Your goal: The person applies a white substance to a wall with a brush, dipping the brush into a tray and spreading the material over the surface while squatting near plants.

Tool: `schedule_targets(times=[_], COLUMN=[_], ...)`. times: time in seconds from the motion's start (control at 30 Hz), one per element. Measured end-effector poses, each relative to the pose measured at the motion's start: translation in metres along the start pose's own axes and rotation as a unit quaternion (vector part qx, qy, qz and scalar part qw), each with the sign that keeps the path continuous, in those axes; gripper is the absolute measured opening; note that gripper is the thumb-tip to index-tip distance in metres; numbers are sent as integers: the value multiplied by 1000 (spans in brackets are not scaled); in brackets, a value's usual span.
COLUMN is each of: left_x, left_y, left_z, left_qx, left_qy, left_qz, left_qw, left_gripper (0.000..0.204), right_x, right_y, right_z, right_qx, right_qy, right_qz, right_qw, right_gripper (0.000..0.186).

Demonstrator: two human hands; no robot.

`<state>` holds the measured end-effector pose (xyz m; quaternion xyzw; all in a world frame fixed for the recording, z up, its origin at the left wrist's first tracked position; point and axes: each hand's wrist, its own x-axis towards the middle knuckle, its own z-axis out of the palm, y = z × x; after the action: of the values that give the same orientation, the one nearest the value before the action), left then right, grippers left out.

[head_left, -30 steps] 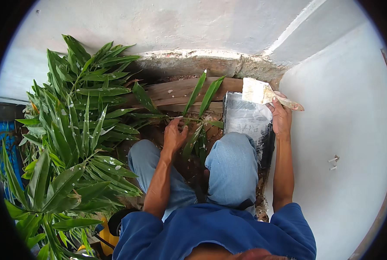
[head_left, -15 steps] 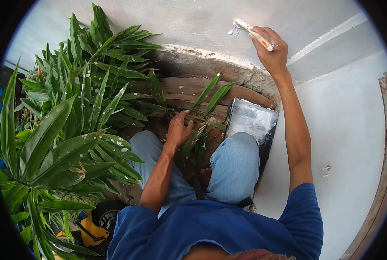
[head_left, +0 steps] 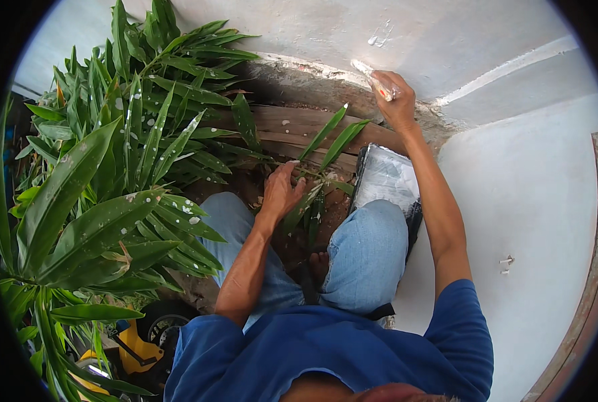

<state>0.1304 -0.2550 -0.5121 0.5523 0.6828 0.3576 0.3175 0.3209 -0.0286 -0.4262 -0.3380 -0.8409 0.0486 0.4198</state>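
A paintbrush [head_left: 365,69] with a white, paint-smeared handle is gripped in my right hand [head_left: 399,107]. Its tip meets the lower edge of the pale wall [head_left: 446,40], just above a rough strip. Higher up, a fresh white paint mark [head_left: 379,35] shows on that wall. My left hand [head_left: 282,195] is closed around the stem of a leafy plant [head_left: 342,144] between my knees; the fingertips are partly hidden. Right of my knee, a black paint tray [head_left: 386,175] coated with white paint stands partly under my right forearm.
Dense green foliage [head_left: 98,221], spotted with white paint, fills the left side. Brown boards [head_left: 292,127] lie along the wall's foot. A white side wall [head_left: 520,201] with a small fitting [head_left: 507,264] rises at right. A yellow object and black wheel [head_left: 165,328] sit lower left.
My right hand has brought the brush down and slightly left, off the fresh paint mark to the wall's lower edge. My left hand stays at the plant stem.
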Motion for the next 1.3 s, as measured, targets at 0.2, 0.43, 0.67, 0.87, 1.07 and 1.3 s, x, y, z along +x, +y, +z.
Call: schedule_targets(times=[0.2, 0.43, 0.67, 0.87, 1.07, 1.3], left_x=[2, 9, 11, 13, 16, 11], left_y=[-5, -5, -11, -18, -9, -13], left_z=[1, 8, 8, 9, 12, 9], left_qx=[9, -2, -11, -4, -15, -22], left_qy=[3, -7, -14, -3, -16, -4], left_qz=[-9, 6, -11, -14, -12, -9], left_qw=[1000, 1000, 1000, 1000, 1000, 1000], left_gripper=[36, 34, 34, 36, 36, 36], right_x=[75, 25, 53, 117, 32, -13], right_y=[-40, -32, -24, -52, -30, -34], right_z=[-51, -23, -31, -75, -20, 19], right_qx=[-35, -28, -58, -165, -260, -108], right_qy=[78, 80, 39, 200, 16, -54], right_qz=[-117, -134, -102, -304, -223, -136], right_qw=[989, 987, 992, 917, 939, 983], right_gripper=[24, 29, 20, 37, 30, 36])
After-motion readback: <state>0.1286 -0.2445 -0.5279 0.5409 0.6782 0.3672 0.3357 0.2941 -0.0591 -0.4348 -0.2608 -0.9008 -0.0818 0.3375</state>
